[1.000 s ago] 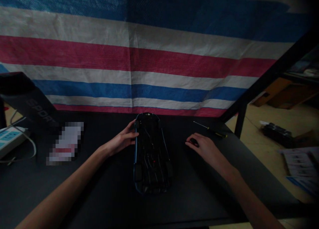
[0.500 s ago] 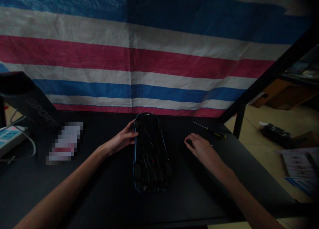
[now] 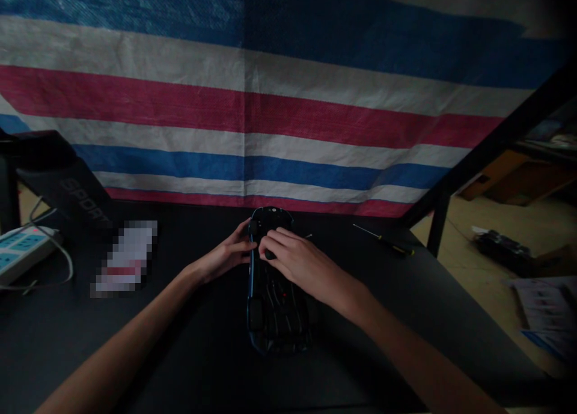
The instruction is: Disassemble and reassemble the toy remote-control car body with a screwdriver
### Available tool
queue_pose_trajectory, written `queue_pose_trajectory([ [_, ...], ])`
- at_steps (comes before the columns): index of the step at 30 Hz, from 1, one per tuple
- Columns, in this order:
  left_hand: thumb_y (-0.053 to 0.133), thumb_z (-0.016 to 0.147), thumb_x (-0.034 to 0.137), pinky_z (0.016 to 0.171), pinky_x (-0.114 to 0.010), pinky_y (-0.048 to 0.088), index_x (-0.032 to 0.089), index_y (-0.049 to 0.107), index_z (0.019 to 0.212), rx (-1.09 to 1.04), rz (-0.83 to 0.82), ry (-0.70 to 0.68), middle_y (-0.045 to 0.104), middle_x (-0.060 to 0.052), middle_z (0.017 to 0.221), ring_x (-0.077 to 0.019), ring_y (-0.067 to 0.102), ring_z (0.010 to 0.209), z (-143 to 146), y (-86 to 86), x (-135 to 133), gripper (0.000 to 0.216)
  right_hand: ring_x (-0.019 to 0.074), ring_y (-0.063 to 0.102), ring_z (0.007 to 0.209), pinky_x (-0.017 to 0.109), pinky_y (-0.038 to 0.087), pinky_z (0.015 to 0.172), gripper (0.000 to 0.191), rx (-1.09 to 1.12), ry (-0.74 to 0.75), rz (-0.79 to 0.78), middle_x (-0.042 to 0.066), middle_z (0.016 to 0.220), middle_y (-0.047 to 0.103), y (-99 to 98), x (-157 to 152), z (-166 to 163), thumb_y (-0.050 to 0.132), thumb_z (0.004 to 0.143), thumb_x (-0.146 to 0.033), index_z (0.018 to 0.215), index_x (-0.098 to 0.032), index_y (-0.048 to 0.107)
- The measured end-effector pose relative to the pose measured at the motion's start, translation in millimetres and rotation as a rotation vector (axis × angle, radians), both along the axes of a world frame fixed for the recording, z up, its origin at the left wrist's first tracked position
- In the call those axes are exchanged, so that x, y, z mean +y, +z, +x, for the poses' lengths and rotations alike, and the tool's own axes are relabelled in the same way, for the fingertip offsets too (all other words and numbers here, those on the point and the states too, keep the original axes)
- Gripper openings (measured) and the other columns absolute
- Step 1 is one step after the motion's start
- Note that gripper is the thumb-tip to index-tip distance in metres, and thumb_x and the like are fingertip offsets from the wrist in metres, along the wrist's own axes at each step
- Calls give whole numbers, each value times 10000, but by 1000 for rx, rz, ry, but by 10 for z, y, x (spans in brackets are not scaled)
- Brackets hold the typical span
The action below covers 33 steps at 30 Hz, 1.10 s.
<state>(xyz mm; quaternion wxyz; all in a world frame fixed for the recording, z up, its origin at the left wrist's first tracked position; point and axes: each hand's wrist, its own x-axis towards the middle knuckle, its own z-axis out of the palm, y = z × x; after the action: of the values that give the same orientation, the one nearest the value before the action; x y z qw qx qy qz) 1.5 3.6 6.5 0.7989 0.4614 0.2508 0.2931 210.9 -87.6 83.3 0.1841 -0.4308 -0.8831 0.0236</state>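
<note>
The right hand (image 3: 300,259) has moved left since the earlier frame, from the table to above the car (image 3: 274,327); the left hand keeps its place. The car lies belly up between the arms, its length pointing away from the wearer. The right hand's fingers are curled round a dark tool (image 3: 269,254), mostly hidden; a thin shiny end pokes out beyond the knuckles. The left hand (image 3: 228,256) touches the car's left side, thumb apart from the fingers; I cannot tell how firmly it grips.

With support visible on one side only, a sideways push could make the car slide or rock, and in this dim light a thin tip could slip and scratch the underside.

The table (image 3: 202,348) is black. A screwdriver (image 3: 395,247) lies to the right; a pixelated item (image 3: 126,252) and a power strip (image 3: 27,250) sit left. Behind hangs a striped sheet (image 3: 180,109). Beyond the right edge, boxes (image 3: 525,179) stand on a pale floor (image 3: 457,255).
</note>
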Motion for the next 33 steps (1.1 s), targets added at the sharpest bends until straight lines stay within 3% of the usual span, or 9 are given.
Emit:
queue_pose_trajectory([
  [3,770,864,140,1052,-416,477,330,364,1636,-33,-10,-5,700,-30,1187,-192,662,1004,7,-16,-7,893,242,659,1070,402,585,965,97,-124,39,43,74,1115,690,-72,90,-97,665,1021,-123,1099,-180,657],
  [8,750,882,144,1059,-423,468,323,357,1636,-69,3,-21,675,-61,1285,-210,660,1079,13,-46,-14,868,241,659,1091,399,590,955,173,-182,45,38,68,1167,689,-128,115,-68,648,1037,-142,1190,-220,663],
  [17,734,878,131,1060,-436,472,317,307,1660,-66,10,-33,679,-43,1180,-204,646,1050,12,-90,9,910,259,669,1138,428,548,1036,99,-144,53,-29,82,1168,716,33,105,-84,642,1060,-227,1135,-182,690],
  [25,799,873,217,1079,-435,471,322,319,1646,-25,22,-39,595,-114,1491,-250,630,1227,12,-15,-19,915,188,647,1159,347,496,1038,126,211,6,-220,36,1163,702,307,45,-13,546,1118,-244,1140,-214,666],
  [30,786,884,237,1103,-465,475,334,265,1681,-4,27,-47,580,-132,1544,-288,625,1299,0,-39,-18,957,189,658,1127,337,494,1025,97,138,128,-307,27,1162,719,212,-115,-99,601,1088,-217,1100,-219,697],
  [33,770,898,233,1207,-499,404,307,305,1685,-16,100,-45,501,-138,1648,-327,523,1464,19,-42,-18,917,193,663,1140,342,491,1029,127,187,74,-309,26,1153,727,116,-154,-61,568,1104,-241,1113,-236,695],
])
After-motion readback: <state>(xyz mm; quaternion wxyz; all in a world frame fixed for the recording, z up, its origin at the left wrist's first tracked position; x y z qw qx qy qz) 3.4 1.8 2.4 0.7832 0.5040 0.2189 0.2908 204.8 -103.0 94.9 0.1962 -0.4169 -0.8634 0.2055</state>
